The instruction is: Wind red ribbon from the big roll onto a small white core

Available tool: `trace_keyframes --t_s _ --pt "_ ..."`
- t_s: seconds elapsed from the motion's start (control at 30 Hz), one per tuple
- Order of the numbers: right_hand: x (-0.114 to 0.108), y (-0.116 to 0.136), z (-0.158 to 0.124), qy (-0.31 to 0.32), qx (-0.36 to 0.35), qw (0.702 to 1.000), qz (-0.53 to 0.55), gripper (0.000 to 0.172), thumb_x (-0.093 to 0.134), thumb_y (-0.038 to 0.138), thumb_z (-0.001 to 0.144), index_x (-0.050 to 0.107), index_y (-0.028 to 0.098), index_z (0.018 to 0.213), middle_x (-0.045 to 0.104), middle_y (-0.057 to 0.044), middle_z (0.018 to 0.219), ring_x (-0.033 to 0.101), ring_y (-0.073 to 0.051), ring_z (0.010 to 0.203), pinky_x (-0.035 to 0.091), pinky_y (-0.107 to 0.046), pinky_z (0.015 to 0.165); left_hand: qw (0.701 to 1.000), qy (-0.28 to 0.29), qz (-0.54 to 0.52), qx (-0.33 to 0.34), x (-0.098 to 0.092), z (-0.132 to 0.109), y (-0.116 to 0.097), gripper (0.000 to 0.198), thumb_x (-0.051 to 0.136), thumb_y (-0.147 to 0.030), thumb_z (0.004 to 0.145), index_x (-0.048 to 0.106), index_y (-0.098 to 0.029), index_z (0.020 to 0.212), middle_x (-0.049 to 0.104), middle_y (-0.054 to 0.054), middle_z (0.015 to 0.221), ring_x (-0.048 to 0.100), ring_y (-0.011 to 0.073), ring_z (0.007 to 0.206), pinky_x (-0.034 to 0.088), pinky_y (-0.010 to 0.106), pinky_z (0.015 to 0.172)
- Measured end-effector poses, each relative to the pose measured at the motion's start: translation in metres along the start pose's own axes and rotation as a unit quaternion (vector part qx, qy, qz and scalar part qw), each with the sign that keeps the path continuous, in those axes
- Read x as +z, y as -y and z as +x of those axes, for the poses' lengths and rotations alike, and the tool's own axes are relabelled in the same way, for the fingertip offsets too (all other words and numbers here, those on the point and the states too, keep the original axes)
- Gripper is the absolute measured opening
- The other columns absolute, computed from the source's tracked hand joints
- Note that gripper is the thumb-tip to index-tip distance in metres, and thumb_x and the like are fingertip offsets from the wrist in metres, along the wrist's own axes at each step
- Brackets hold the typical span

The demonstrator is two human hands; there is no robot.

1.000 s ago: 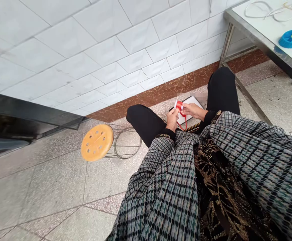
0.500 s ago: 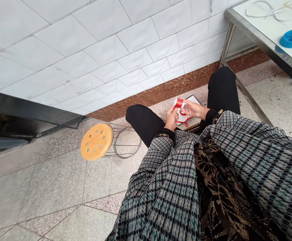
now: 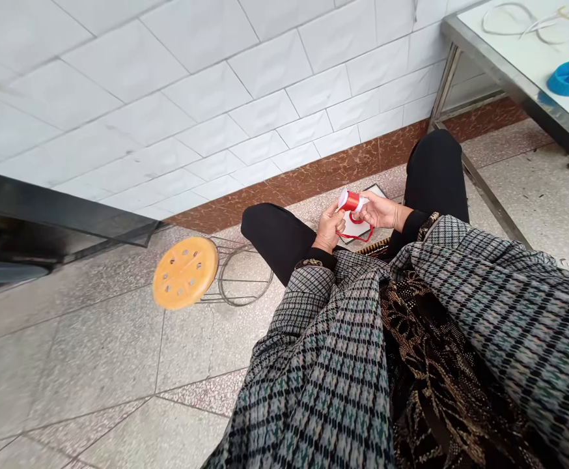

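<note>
Between my hands, above my lap, is a spool of red ribbon with white ends, tilted a little. My left hand is closed at the spool's left end, its fingers pressed against the underside. My right hand pinches the right end. A loose red ribbon strand hangs in a loop below, from my left hand towards my right. Behind the hands a flat white panel with a dark edge is partly covered, and a red curved shape shows in front of it.
An orange-topped round stool with wire legs lies on its side at left. A white table with a metal edge stands at upper right, bearing a blue round holder and white cords. The tiled wall is ahead.
The spool has turned slightly in my hands. My left hand has shifted a little left, and the ribbon loop now hangs wider. The view has moved slightly.
</note>
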State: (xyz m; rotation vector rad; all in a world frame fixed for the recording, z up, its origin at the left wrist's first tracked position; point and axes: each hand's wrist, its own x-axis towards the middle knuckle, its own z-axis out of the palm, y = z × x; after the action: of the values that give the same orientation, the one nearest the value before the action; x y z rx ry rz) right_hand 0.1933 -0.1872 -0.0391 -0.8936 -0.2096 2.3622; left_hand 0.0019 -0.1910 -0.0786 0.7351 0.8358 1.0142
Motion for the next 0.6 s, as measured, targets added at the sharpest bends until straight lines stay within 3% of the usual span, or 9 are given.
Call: trace_keyframes --t_s 0.13,0.23,0.33,0.47,0.6 --pt "-0.008 0.002 0.003 0.052 0.114 0.992 0.021 0.048 0.029 0.054 0.111 0.051 0.013 0.108 0.06 0.0 0.07 0.056 -0.007 0.042 0.053 -0.014 0.038 0.998 0.048 0.018 -0.023 -0.004 0.0 -0.006 0.076 0.087 -0.022 0.067 0.062 -0.019 0.139 0.033 -0.015 0.047 0.022 0.0018 0.036 0.015 0.019 0.042" --pt "-0.012 0.002 0.006 0.069 0.154 0.985 0.024 0.051 0.026 0.061 0.109 0.049 0.015 0.105 0.057 0.001 0.07 0.053 -0.007 0.04 0.05 -0.014 0.034 0.992 0.114 0.017 -0.05 -0.005 -0.003 -0.01 0.081 0.09 -0.027 0.065 0.061 -0.017 0.139 0.034 -0.015 0.048 0.022 0.0017 0.036 0.014 0.019 0.042" --pt "-0.011 0.0 0.005 0.075 0.174 0.982 0.015 0.057 0.022 0.067 0.107 0.048 0.016 0.1 0.053 0.003 0.065 0.047 -0.006 0.035 0.046 -0.013 0.03 0.987 0.146 0.007 -0.069 -0.001 -0.006 -0.011 0.077 0.092 -0.031 0.062 0.063 -0.016 0.132 0.036 -0.014 0.049 0.022 0.0016 0.036 0.014 0.018 0.042" --pt "-0.003 -0.005 0.0 0.054 0.156 0.986 0.002 0.06 0.02 0.065 0.108 0.051 0.015 0.101 0.058 0.0 0.062 0.051 -0.008 0.038 0.047 -0.013 0.032 0.993 0.103 -0.017 -0.061 0.008 -0.007 -0.006 0.051 0.093 -0.037 0.066 0.065 -0.016 0.102 0.031 -0.015 0.045 0.022 0.0017 0.036 0.016 0.016 0.04" --pt "0.006 -0.013 -0.004 -0.036 0.036 0.998 -0.042 0.062 0.022 0.061 0.11 0.058 0.011 0.104 0.07 -0.012 0.075 0.067 -0.013 0.054 0.058 -0.017 0.047 0.998 0.021 -0.047 -0.036 0.014 -0.004 -0.001 0.038 0.087 -0.039 0.077 0.056 -0.017 0.08 0.028 -0.014 0.044 0.022 0.0014 0.036 0.022 0.014 0.04"
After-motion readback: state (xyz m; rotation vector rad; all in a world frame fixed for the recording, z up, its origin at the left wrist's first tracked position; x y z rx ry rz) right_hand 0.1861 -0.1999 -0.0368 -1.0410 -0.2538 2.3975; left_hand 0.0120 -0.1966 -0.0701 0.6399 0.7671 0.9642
